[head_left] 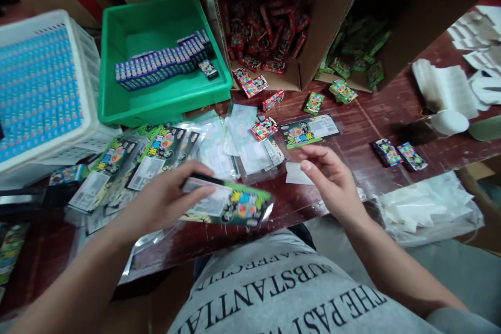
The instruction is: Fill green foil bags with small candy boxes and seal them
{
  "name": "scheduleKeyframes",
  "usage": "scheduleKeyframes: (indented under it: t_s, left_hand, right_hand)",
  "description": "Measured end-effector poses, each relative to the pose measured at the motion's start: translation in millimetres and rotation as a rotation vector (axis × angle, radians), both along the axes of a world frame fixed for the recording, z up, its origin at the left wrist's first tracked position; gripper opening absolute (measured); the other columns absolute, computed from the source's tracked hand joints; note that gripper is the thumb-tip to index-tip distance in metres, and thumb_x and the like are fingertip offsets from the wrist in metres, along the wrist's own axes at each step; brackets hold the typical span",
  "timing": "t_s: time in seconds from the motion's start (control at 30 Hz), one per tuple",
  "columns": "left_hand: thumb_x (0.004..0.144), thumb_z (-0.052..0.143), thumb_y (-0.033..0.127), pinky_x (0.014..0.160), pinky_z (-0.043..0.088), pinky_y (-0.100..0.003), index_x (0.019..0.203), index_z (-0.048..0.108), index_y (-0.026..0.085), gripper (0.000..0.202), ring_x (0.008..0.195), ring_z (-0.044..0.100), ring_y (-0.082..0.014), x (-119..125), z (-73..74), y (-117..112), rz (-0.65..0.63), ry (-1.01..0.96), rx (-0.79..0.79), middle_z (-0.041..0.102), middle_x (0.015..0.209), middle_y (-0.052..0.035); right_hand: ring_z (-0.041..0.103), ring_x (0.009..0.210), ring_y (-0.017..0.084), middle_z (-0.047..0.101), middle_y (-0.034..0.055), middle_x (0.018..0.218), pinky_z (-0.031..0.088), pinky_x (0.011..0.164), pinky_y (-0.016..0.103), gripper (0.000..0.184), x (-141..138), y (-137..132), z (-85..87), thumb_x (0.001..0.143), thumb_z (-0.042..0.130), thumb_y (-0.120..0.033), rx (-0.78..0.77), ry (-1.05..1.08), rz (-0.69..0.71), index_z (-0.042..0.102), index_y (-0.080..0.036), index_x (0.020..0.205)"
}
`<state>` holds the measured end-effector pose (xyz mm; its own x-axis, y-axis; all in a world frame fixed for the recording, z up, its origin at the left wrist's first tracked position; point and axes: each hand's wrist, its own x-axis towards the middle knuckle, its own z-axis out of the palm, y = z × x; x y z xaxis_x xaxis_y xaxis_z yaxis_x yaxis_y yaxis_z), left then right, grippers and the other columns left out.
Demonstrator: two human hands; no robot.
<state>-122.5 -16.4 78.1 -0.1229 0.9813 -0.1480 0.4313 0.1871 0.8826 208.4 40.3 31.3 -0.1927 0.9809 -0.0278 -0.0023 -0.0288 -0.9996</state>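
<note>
My left hand (166, 198) is closed on a clear plastic packet (245, 204) with a black, green and yellow printed card, held tilted above the table's front edge. Pinched in my right hand (338, 182) is a small white slip of paper (296, 173). Beside my left hand lies a pile of similar printed packets (156, 154). Beyond both hands are clear bags (245, 138), a red small box (264, 128) and another printed packet (311, 130) lying flat.
A green tray (164, 109) holds a row of purple small boxes; left of it stands a white basket (74, 62) of blue ones. Cardboard boxes (332, 5) at the back hold red and green small boxes. Two dark small boxes (398, 154) and a bag of white scraps (428, 203) are right.
</note>
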Motion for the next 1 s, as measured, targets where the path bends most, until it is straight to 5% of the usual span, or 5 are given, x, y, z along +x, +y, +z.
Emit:
scheduleKeyframes:
  t_s: [0.33,0.5,0.63,0.8,1.0]
  left_hand:
    - [0.084,0.078,0.044,0.069,0.058,-0.029,0.100,0.057,0.024,0.033,0.078,0.067,-0.0169,27,-60.0,-100,0.649,-0.111,0.050,0.068,0.093,0.0009]
    - [0.083,0.080,0.040,0.071,0.058,-0.029,0.081,0.044,0.022,0.040,0.082,0.071,-0.0178,56,-74.6,-93,0.360,-0.293,-0.064,0.073,0.094,-0.0022]
    - [0.087,0.076,0.037,0.089,0.059,-0.034,0.117,0.046,0.025,0.043,0.106,0.071,-0.0200,70,-72.1,-64,0.334,-0.307,0.159,0.069,0.119,-0.0064]
    - [0.087,0.075,0.034,0.081,0.063,-0.035,0.126,0.030,0.031,0.059,0.091,0.075,-0.0189,82,-73.5,-47,0.355,-0.366,0.173,0.069,0.112,-0.0042]
    - [0.088,0.075,0.034,0.082,0.061,-0.032,0.122,0.040,0.029,0.049,0.092,0.073,-0.0168,81,-84.3,-52,0.312,-0.395,0.169,0.069,0.109,-0.0023]
  right_hand:
    - [0.064,0.105,0.020,0.068,0.0051,0.117,0.055,0.087,0.037,0.025,-69,-4,-5.5,0.085,0.080,-0.038,-0.389,0.341,0.181,0.062,-0.026,0.097]
    - [0.059,0.123,0.026,0.063,0.0070,0.124,0.058,0.089,0.041,0.073,-81,6,-4.7,0.086,0.076,-0.026,-0.082,0.171,0.274,0.038,-0.037,0.146]
    - [0.063,0.115,0.027,0.055,0.0070,0.139,0.060,0.068,0.037,0.084,-84,2,-11.4,0.090,0.071,-0.028,-0.002,0.104,0.443,0.023,-0.047,0.157]
    - [0.059,0.116,0.030,0.064,0.0061,0.121,0.048,0.108,0.057,0.080,-76,-8,-23.4,0.091,0.075,-0.032,0.363,-0.174,0.180,0.031,-0.046,0.157]
    - [0.065,0.111,0.024,0.071,0.0050,0.117,0.046,0.111,0.051,0.090,-75,-8,-35.2,0.095,0.069,-0.033,0.154,-0.026,0.409,0.012,-0.038,0.165]
